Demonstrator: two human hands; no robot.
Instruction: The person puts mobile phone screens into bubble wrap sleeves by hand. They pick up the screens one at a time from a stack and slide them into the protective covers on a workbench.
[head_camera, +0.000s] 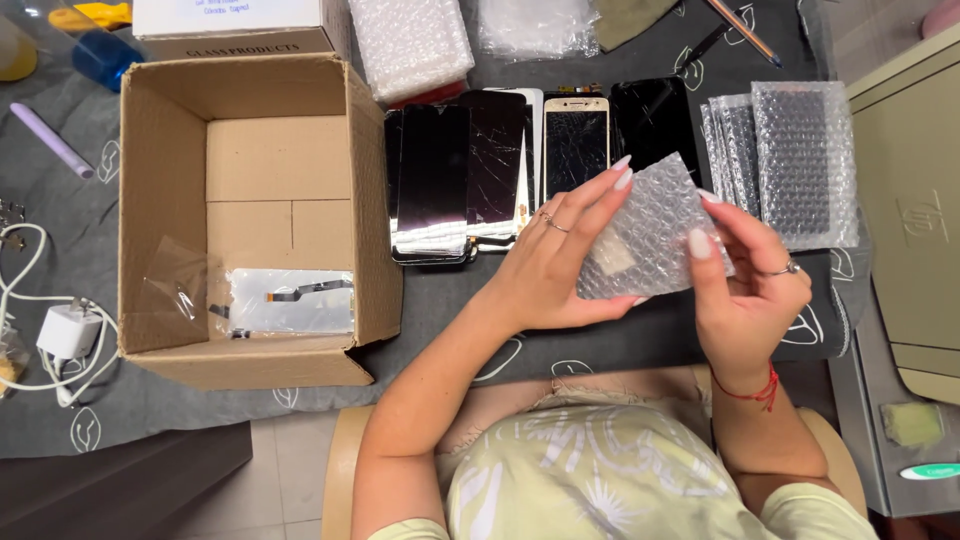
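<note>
Right now both hands hold one small bubble bag (648, 232) up above the dark mat (600, 330). The left hand (555, 262) has its fingers straight behind the bag's left side, and the thumb is under the bottom edge, so the bag rests flat on the hand. The right hand (745, 280) pinches the right edge, thumb in front and fingers behind. Held like this, the bag stays flat and faces the person, so it is easy to look at. Something pale and square shows through the plastic near the lower left, but I cannot tell what it is.

Just behind the hands, a row of phone screens (500, 165) lies on the mat, side by side, some leaning on each other. A few have cracks. They are near, so a hand can get to them fast.

To the right of the hands sits a stack of bubble bags (800, 160), piled neatly, close to the right hand.

To the left stands an open box (170, 210) with its flaps up. At the bottom lies a wrapped flat part (290, 300) with a thin strip on it. The box is just beside the screens.

Farther left, a white charger (68, 330) and its cord lie on the mat. A purple pen (50, 140) lies well apart, near the top left.
</note>
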